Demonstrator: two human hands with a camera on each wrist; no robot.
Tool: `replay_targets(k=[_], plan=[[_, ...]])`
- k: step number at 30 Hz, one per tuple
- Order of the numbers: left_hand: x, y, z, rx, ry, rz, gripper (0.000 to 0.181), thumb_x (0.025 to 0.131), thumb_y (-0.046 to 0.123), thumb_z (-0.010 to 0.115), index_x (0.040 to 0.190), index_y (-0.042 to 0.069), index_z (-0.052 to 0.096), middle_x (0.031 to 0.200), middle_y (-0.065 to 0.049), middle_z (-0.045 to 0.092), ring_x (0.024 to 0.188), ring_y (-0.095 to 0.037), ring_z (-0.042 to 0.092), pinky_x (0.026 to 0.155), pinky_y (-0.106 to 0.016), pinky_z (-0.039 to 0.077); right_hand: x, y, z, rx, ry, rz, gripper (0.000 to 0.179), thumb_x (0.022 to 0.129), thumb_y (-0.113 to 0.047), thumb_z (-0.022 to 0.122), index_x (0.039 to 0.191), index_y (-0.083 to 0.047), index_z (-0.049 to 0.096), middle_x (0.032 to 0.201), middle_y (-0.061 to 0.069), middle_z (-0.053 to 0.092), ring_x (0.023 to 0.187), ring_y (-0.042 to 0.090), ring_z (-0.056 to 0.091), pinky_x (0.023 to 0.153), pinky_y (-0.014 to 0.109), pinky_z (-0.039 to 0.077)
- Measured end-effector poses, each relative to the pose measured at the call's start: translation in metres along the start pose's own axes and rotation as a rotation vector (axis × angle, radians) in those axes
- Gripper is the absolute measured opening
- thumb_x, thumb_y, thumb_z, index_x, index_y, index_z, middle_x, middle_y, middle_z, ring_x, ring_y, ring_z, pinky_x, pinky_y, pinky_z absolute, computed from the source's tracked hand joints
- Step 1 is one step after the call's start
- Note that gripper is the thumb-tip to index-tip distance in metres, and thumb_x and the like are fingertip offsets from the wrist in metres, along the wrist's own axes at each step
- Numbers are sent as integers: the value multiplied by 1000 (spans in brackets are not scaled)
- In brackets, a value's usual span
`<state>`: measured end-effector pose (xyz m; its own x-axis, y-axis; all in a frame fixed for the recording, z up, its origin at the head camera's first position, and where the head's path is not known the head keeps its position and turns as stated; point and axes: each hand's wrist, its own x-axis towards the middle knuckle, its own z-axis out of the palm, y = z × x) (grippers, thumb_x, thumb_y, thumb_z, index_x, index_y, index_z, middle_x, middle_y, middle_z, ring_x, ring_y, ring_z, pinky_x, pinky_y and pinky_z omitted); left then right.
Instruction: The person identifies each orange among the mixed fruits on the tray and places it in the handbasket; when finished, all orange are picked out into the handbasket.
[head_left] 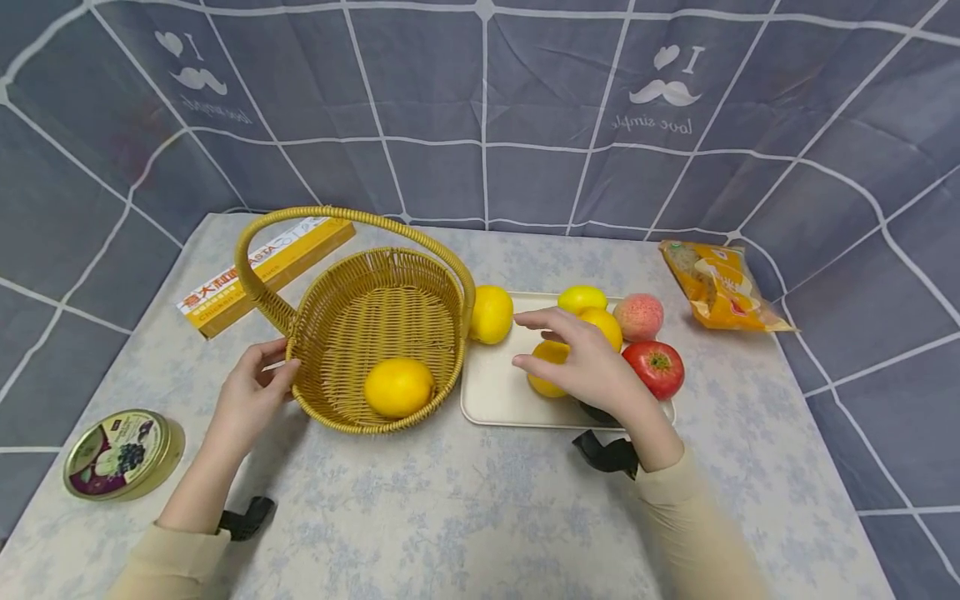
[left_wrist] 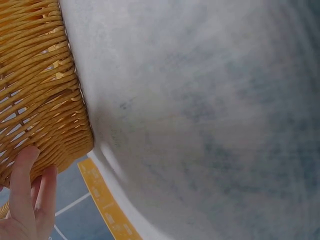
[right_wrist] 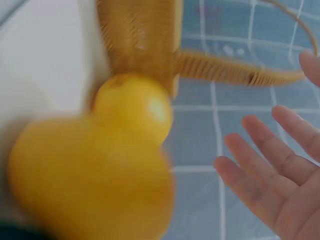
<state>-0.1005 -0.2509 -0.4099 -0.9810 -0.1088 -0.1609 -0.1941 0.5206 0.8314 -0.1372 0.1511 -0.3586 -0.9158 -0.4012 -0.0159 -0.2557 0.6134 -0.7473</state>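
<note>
My left hand (head_left: 251, 393) holds the left rim of a yellow wicker basket (head_left: 367, 321), its thumb at the rim and its fingers against the outer wall. An oval yellow fruit (head_left: 399, 387) lies inside, near the basket's front edge. Over a cream tray (head_left: 498, 392) hovers my right hand (head_left: 596, 367), fingers spread and holding nothing. Beneath it, partly covered, is a round orange-yellow fruit (head_left: 547, 367). Another yellow fruit (head_left: 491, 314) sits between basket and tray, touching or nearly touching the basket. In the right wrist view, the open palm (right_wrist: 295, 185) stands apart from the blurred fruit.
The tray's right side carries a lemon (head_left: 582, 298), another orange-yellow fruit (head_left: 602, 325), a peach (head_left: 639, 317), a red fruit (head_left: 654, 369) and something dark. A pasta box (head_left: 266, 275) lies behind the basket, a round tin (head_left: 120, 454) at left, an orange packet (head_left: 723, 287) at back right.
</note>
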Motion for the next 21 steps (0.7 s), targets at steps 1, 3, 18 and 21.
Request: replay_targets(k=[1, 3, 18, 21], plan=[[0, 0, 0, -2, 0, 2, 55, 105, 27, 46, 148, -5, 32, 144, -29, 44, 91, 21, 46, 70, -14, 55, 0, 5, -3, 1, -10, 23, 56, 87, -33, 76, 137, -15, 56, 138, 1, 57, 125, 31, 57, 107, 47, 45], [-1, 0, 0, -11, -1, 6, 55, 105, 27, 46, 148, -5, 31, 144, -29, 43, 91, 21, 46, 71, -15, 56, -2, 15, -7, -11, -24, 49, 62, 87, -35, 76, 140, -14, 52, 142, 3, 55, 128, 33, 53, 109, 48, 42], [-1, -3, -2, -35, -10, 33, 56, 105, 27, 46, 148, -6, 31, 144, -30, 42, 91, 23, 47, 70, -13, 55, -9, 40, -2, -119, -23, 119, 70, 85, -33, 77, 144, -10, 48, 146, 11, 49, 131, 30, 47, 113, 51, 37], [0, -4, -1, -45, -20, 27, 56, 105, 26, 46, 148, -7, 30, 144, -31, 42, 91, 23, 48, 70, -12, 54, -10, 41, 1, -133, -39, 136, 71, 85, -30, 77, 145, -10, 46, 148, 12, 47, 132, 30, 46, 113, 51, 37]])
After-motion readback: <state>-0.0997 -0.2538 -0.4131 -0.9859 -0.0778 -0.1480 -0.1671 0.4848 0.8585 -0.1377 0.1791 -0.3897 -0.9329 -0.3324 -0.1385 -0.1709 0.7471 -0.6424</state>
